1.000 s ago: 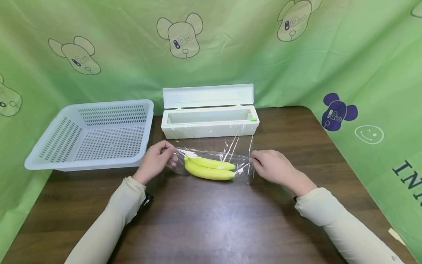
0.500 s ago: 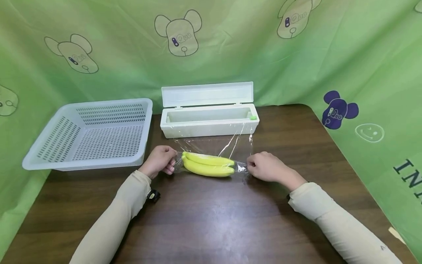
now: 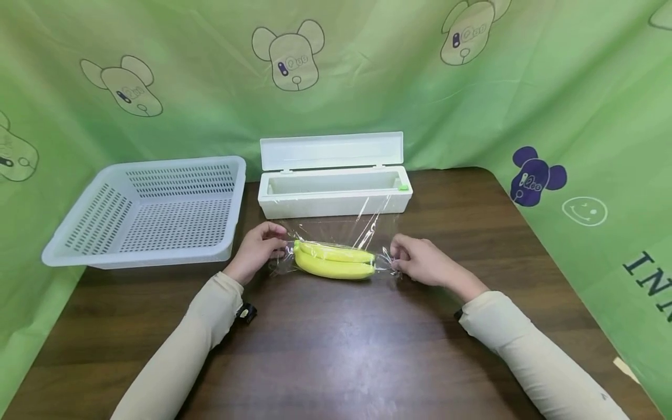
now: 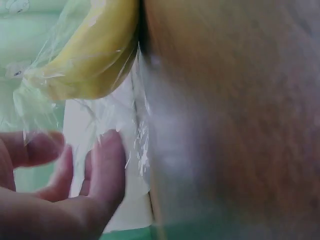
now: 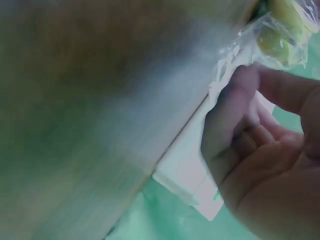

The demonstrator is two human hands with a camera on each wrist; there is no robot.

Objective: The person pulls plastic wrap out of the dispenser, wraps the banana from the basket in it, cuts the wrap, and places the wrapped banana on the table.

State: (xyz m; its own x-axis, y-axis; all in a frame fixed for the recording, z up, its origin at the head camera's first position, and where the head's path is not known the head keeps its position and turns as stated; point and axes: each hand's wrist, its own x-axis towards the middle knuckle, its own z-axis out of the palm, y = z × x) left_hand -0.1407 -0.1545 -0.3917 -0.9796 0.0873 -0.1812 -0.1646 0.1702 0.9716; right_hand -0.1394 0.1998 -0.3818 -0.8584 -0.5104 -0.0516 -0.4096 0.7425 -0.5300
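Observation:
Two yellow bananas (image 3: 336,267), side by side, lie in clear plastic wrap (image 3: 357,233) on the table. The wrap reaches back to the front of a white wrap dispenser box (image 3: 336,204), whose lid stands raised. At the bananas' left end is my left hand (image 3: 258,251). Its thumb and fingers are apart in the left wrist view, with loose wrap around the fingertips. My right hand (image 3: 422,261) is at the other end, its thumb and forefinger meeting on the gathered wrap in the right wrist view. Exactly how much wrap they pinch is hard to see.
A pale perforated plastic basket (image 3: 144,254) stands to the left of the box, close to my left hand. The dark wooden table (image 3: 325,350) extends in front. A green printed curtain (image 3: 357,76) hangs behind and along both sides.
Both hands have drawn the wrap closer around the bananas, and its ends are now bunched. My left fingers have spread from their pinch. The right hand has come slightly inward.

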